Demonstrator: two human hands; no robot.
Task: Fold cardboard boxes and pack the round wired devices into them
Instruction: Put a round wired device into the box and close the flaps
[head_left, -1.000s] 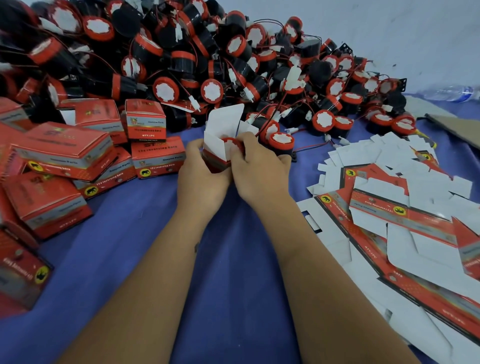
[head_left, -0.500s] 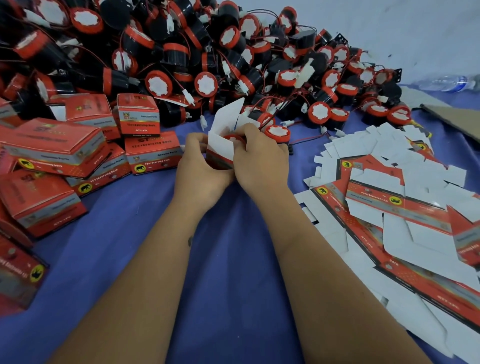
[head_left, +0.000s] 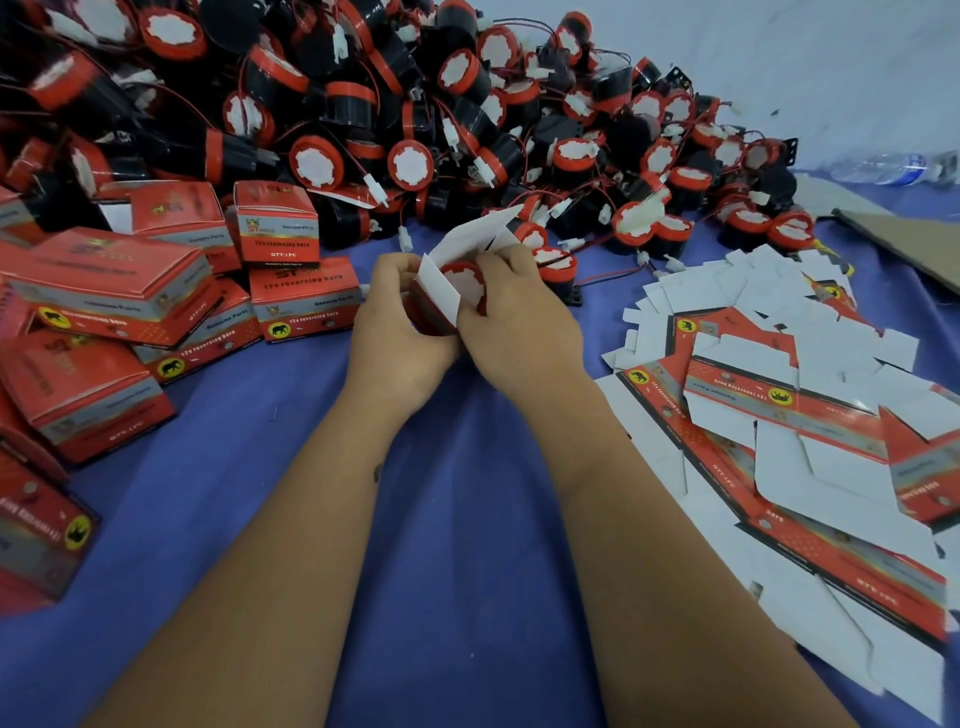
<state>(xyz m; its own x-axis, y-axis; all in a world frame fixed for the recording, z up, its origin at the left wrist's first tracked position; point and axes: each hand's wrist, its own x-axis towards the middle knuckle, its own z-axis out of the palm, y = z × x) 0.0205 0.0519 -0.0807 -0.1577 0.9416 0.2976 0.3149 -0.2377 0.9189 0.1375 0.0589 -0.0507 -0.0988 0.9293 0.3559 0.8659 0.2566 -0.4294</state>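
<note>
— While the open box (head_left: 436, 301) sits between both hands over the blue cloth (head_left: 457, 519), where is the device?
— A red-rimmed horn (head_left: 465, 280) rests inside it, white flaps up. Left hand (head_left: 397, 332) grips the box's side; right hand (head_left: 514, 322) pinches its far edge.
— Around the box?
— Packed boxes (head_left: 304, 299) left, flat cartons (head_left: 779, 415) right, horn pile (head_left: 415, 114) behind.

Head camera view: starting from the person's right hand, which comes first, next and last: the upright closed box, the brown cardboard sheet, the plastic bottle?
1. The upright closed box, up and to the left of the right hand, beside the pile.
2. The brown cardboard sheet, far off to the right.
3. The plastic bottle, beyond the sheet by the wall.
</note>
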